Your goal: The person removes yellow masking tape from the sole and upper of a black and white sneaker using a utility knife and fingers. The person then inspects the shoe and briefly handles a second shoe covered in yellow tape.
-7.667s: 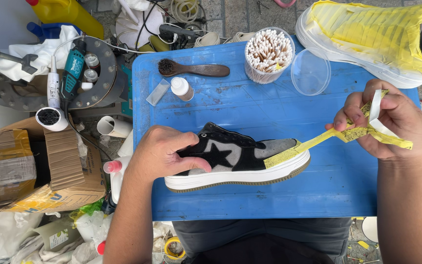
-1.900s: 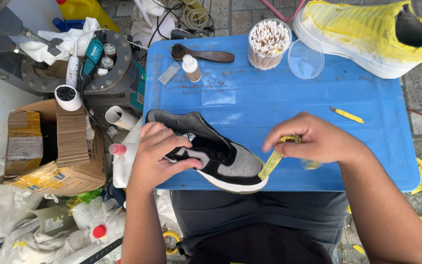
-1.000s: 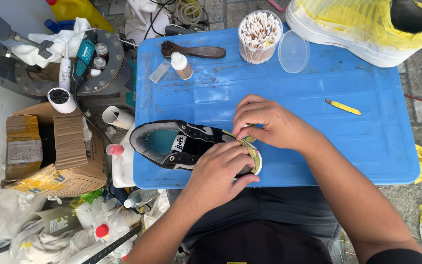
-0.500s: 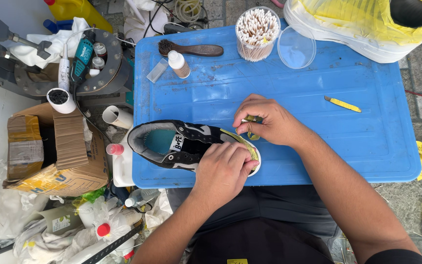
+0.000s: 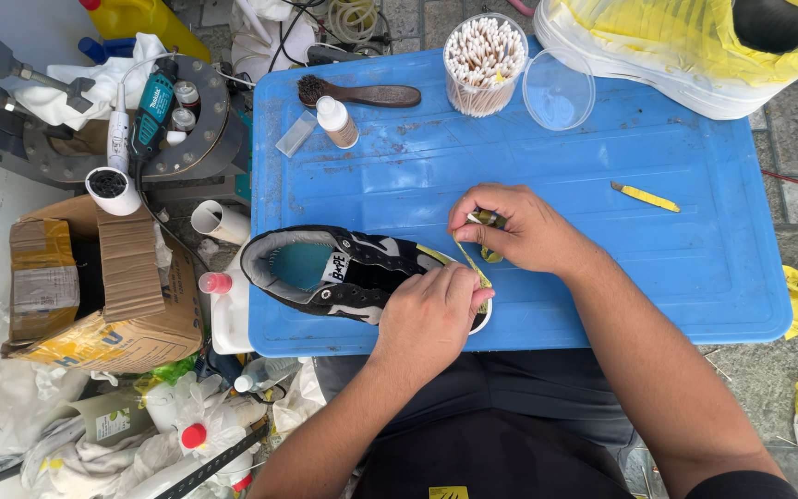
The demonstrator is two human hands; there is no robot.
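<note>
A black sneaker (image 5: pixel 334 273) with a grey lining and a white sole lies on the near edge of the blue table (image 5: pixel 602 259), its opening to the left. My left hand (image 5: pixel 431 314) presses down on its toe end and covers it. My right hand (image 5: pixel 519 231) pinches a thin strip of yellow tape (image 5: pixel 475 263) that runs from the toe up into my fingers.
At the back of the table stand a tub of cotton swabs (image 5: pixel 484 65), a clear lid (image 5: pixel 558 90), a brush (image 5: pixel 362 93), a small bottle (image 5: pixel 336 121) and a tape-wrapped sneaker (image 5: pixel 695 46). A yellow scrap (image 5: pixel 646 196) lies right. Boxes and bottles crowd the floor at the left.
The sneaker was turned so its opening faces left. My left hand shifted onto the toe, and my right hand has drawn the yellow tape strip up and away from the toe.
</note>
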